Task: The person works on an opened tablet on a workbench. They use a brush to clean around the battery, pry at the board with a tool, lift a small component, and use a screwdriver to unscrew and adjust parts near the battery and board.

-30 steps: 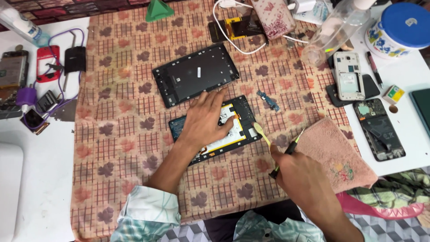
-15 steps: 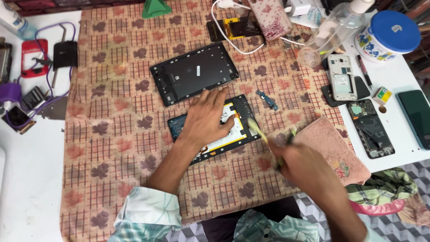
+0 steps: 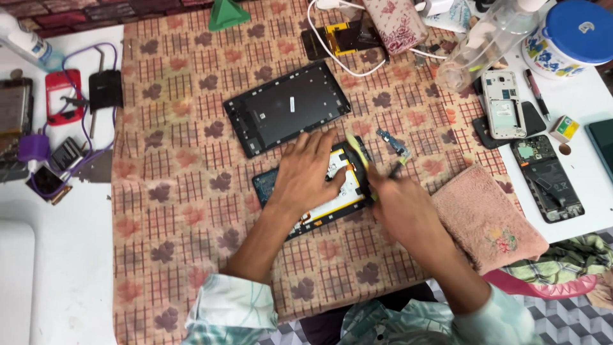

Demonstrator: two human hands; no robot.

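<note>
An opened tablet with a white and yellow battery showing lies on the patterned cloth. My left hand presses flat on it, fingers spread. My right hand is at the tablet's right edge, closed around a thin dark tool; a yellow strip sticks up by the tablet's top right corner. The tablet's black back cover lies just beyond, apart from both hands.
A pink towel lies right of my right hand. A small circuit part sits by the tablet. Opened phones, a blue-lidded tub, a clear bottle at right. Phone parts and purple cable at left.
My right hand has moved up and left from the front of the cloth to the tablet's right edge. The left hand stays pressed on the tablet. The view has shifted slightly.
</note>
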